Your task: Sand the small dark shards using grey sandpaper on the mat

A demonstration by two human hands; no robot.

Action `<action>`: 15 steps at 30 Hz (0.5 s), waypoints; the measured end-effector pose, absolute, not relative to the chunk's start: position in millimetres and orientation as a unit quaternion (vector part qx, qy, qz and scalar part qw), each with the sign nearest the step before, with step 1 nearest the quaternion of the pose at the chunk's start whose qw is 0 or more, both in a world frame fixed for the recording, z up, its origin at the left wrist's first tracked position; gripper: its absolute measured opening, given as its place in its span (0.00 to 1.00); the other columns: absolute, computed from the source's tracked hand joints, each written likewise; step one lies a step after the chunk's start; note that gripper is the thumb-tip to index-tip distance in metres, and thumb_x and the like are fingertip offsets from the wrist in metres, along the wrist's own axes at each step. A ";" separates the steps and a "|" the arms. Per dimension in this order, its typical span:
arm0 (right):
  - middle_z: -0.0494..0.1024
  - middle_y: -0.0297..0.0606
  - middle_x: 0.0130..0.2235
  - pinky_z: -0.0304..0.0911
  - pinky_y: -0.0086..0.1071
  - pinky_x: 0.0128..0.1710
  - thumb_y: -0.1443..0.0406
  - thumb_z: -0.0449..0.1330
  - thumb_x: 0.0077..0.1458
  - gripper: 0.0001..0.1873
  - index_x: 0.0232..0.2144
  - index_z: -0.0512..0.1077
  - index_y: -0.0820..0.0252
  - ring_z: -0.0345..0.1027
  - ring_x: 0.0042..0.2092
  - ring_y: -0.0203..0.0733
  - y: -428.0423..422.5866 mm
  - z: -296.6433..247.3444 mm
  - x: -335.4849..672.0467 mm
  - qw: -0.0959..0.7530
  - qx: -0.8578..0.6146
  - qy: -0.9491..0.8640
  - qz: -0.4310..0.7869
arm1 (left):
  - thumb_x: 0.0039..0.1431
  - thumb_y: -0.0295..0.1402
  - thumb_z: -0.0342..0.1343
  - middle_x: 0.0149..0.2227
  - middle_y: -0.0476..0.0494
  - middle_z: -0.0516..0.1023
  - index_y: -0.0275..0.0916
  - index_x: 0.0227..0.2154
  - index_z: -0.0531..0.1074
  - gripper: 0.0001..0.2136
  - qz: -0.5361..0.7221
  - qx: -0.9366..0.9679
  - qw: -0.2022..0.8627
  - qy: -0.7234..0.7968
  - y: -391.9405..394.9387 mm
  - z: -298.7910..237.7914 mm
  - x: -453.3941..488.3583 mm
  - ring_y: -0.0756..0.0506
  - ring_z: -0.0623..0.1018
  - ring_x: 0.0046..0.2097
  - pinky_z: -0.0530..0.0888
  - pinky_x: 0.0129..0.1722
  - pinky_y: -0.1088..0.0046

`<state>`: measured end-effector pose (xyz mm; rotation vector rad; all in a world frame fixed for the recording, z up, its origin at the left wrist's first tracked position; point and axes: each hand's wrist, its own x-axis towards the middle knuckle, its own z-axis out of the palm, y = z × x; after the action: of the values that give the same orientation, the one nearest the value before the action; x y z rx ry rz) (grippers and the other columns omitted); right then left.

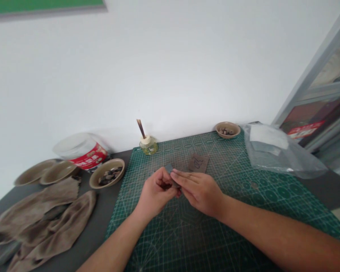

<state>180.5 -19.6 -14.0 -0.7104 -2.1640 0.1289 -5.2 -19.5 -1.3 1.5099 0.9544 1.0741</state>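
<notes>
Over the middle of the cutting mat, my left hand (155, 193) is closed with its fingers curled round a small grey sheet (169, 167) that looks like sandpaper. My right hand (201, 192) meets it from the other side, its fingers pressed together on the same piece. Anything else between the fingertips is hidden. Just behind the right hand lies a brown square of sandpaper (200, 163) with handwritten marks, flat on the green cutting mat (232, 223).
A bowl of dark pebble-like pieces (107, 173) stands left, beside stacked bowls (35, 172), a plastic jar (85, 151) and a crumpled brown cloth (51, 223). At the back are a reed diffuser (148, 145), another small bowl (228, 129) and a clear plastic bag (280, 151).
</notes>
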 end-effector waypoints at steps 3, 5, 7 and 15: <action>0.74 0.43 0.56 0.66 0.35 0.56 0.71 0.51 0.63 0.24 0.60 0.63 0.61 0.68 0.57 0.39 -19.5 -14.8 181.1 0.409 -0.290 -0.864 0.049 | 0.54 0.26 0.59 0.22 0.53 0.75 0.40 0.26 0.61 0.10 0.441 0.621 0.510 0.400 -19.3 -2.6 -3.8 0.50 0.76 0.24 0.72 0.27 0.75; 0.74 0.44 0.56 0.66 0.35 0.57 0.71 0.51 0.62 0.24 0.60 0.63 0.62 0.69 0.57 0.39 -19.2 -15.1 182.2 0.407 -0.291 -0.865 0.046 | 0.54 0.26 0.60 0.22 0.54 0.75 0.40 0.26 0.61 0.11 0.442 0.618 0.512 0.400 -19.9 -2.7 -2.3 0.50 0.76 0.24 0.72 0.27 0.75; 0.73 0.44 0.57 0.66 0.35 0.57 0.71 0.51 0.63 0.24 0.60 0.63 0.64 0.68 0.57 0.39 -18.3 -15.3 184.1 0.405 -0.280 -0.869 0.044 | 0.54 0.26 0.60 0.21 0.53 0.75 0.40 0.26 0.60 0.12 0.445 0.620 0.512 0.395 -20.9 -2.4 -1.2 0.50 0.76 0.25 0.73 0.27 0.75; 0.76 0.40 0.55 0.68 0.35 0.53 0.71 0.51 0.62 0.22 0.58 0.66 0.61 0.72 0.52 0.40 -18.7 -13.9 186.6 0.404 -0.347 -0.843 0.075 | 0.55 0.30 0.61 0.23 0.51 0.76 0.39 0.28 0.62 0.11 0.466 0.597 0.512 0.405 -20.5 5.1 -2.5 0.50 0.76 0.21 0.73 0.22 0.74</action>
<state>186.6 -18.7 -13.9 -0.8768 -2.1286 0.1900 -2.5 -20.5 5.1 1.4375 0.9739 1.1220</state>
